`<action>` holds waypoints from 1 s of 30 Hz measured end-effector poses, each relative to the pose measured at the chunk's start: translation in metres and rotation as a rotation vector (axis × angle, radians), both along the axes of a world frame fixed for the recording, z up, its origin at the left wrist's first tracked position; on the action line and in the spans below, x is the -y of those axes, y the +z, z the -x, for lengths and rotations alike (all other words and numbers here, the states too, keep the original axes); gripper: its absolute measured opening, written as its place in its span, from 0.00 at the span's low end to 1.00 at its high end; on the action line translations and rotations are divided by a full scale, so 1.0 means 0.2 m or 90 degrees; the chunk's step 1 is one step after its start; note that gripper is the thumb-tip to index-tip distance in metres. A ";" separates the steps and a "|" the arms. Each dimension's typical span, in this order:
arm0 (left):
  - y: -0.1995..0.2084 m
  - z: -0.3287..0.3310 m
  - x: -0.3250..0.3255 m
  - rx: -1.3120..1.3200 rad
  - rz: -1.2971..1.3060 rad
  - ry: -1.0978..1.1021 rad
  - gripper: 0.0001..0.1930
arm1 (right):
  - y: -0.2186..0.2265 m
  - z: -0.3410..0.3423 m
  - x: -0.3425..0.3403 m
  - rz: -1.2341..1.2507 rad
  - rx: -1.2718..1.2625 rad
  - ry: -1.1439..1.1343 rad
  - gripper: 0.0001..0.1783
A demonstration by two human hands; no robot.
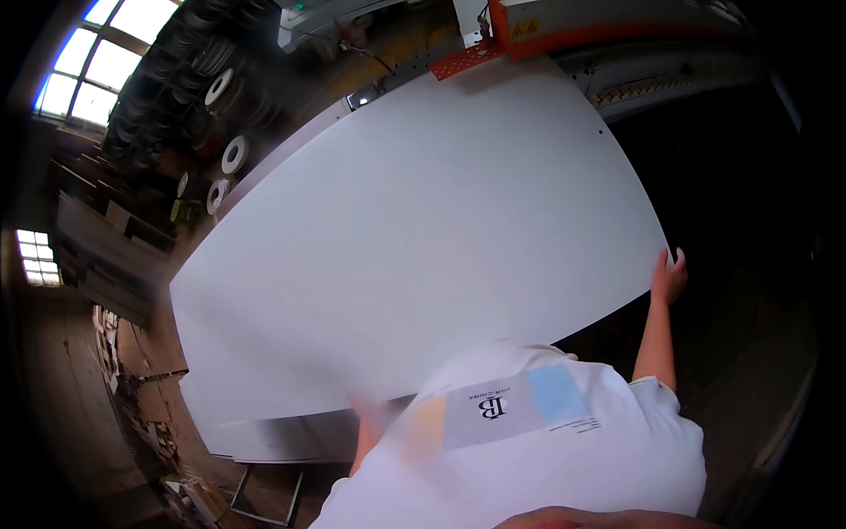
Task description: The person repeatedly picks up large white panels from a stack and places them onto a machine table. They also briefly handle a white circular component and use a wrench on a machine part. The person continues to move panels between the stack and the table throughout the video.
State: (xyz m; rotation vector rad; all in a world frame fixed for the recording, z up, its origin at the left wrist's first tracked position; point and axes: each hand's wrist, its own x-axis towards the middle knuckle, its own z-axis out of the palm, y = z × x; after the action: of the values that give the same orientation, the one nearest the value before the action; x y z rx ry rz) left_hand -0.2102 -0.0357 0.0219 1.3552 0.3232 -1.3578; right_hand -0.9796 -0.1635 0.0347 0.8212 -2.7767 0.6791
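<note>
Nearest of all was the white cloth T-shirt (564,467) on the person's chest, printed with a grey rectangle between pale orange and light blue patches. The bare left hand (370,409), smeared by blur, was at the near edge of a large, flat white panel (397,229); whether its fingers were closed on that edge, I could not tell. The bare right hand (670,277) held the same panel by its right-hand edge, near the close corner, with the forearm reaching up from the short sleeve.

The panel lay just in front of the person, filling the middle of the view and stretching away to the far side. Below its near left part showed a grey, shaded surface (308,436), and lower still a thin metal frame (267,494). A small dark spot (601,132) marked the panel near its right edge.

At the far end, an orange perforated metal plate (467,62) jutted over the panel's edge from a pale machine housing with orange trim (617,25). Off to the far left, white ring-shaped rolls (235,154) stood near dark stacked coils (167,97), and beyond them was a bright, multi-paned window (101,66).
</note>
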 end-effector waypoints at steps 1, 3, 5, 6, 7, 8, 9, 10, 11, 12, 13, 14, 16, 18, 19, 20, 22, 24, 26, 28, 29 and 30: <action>-0.07 -0.02 -0.01 0.002 -0.014 0.006 0.36 | 0.00 -0.03 -0.06 0.046 -0.004 -0.025 0.32; -0.13 0.08 0.03 -0.027 -0.001 0.042 0.35 | -0.06 -0.02 -0.22 0.139 0.069 -0.082 0.35; -0.08 0.27 0.14 -0.079 0.052 0.117 0.34 | -0.25 -0.03 -0.35 0.255 0.243 -0.092 0.36; -0.04 0.35 0.17 -0.073 0.040 0.123 0.33 | -0.34 -0.03 -0.39 0.321 0.339 -0.069 0.37; 0.00 0.42 0.17 -0.061 0.028 0.138 0.33 | -0.31 -0.12 -0.39 0.320 0.472 -0.031 0.36; 0.01 0.47 0.15 -0.050 0.014 0.148 0.32 | -0.22 -0.29 -0.40 0.313 0.605 0.002 0.35; -0.04 0.49 0.12 -0.045 0.038 0.112 0.31 | -0.24 -0.37 -0.43 0.363 0.729 -0.037 0.34; -0.13 0.49 0.10 -0.036 0.062 0.079 0.31 | -0.27 -0.46 -0.44 0.409 0.859 -0.077 0.32; -0.20 0.48 0.06 -0.022 0.084 0.050 0.30 | -0.21 -0.60 -0.44 0.368 0.929 -0.118 0.31; -0.19 0.54 0.06 -0.043 0.058 0.080 0.29 | -0.15 -0.71 -0.45 0.329 0.992 -0.163 0.31; -0.11 0.66 0.12 -0.065 0.029 0.103 0.28 | -0.19 -0.77 -0.47 0.321 1.019 -0.179 0.31; -0.02 0.74 0.14 -0.081 0.002 0.138 0.27 | -0.24 -0.85 -0.47 0.302 1.055 -0.186 0.32; 0.05 0.83 0.12 -0.088 -0.094 0.158 0.26 | -0.18 -1.05 -0.46 0.290 1.160 -0.130 0.34; -0.06 0.81 0.00 -0.143 -0.056 -0.003 0.26 | -0.13 -1.23 -0.46 0.264 1.224 -0.119 0.34; -0.14 0.77 -0.05 -0.171 -0.033 -0.085 0.27 | -0.10 -1.32 -0.44 0.259 1.244 -0.112 0.32; -0.25 0.70 -0.12 -0.196 0.003 -0.198 0.28 | -0.09 -1.38 -0.45 0.247 1.254 -0.111 0.32; -0.39 0.57 -0.19 -0.236 0.082 -0.432 0.30 | -0.09 -1.51 -0.43 0.236 1.277 -0.106 0.31; -0.38 0.42 -0.24 -0.250 0.077 -0.399 0.31 | -0.12 -1.59 -0.43 0.208 1.266 -0.127 0.30; -0.30 0.22 -0.28 -0.194 0.054 -0.358 0.33 | -0.16 -1.69 -0.44 0.195 1.252 -0.138 0.29; -0.18 -0.05 -0.30 -0.062 0.014 -0.301 0.34 | -0.20 -1.82 -0.45 0.187 1.241 -0.133 0.29; -0.17 -0.20 -0.34 -0.026 0.014 -0.245 0.35 | -0.22 -1.89 -0.46 0.169 1.244 -0.123 0.29; -0.15 -0.36 -0.39 0.009 0.015 -0.191 0.36 | -0.23 -1.97 -0.47 0.153 1.247 -0.114 0.29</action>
State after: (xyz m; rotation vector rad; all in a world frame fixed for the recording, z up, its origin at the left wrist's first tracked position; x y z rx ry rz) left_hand -0.1386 0.0415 -0.0091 1.4344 0.0958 -1.5910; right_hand -0.5858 -0.0685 -0.0120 -0.7333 -3.6347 2.7767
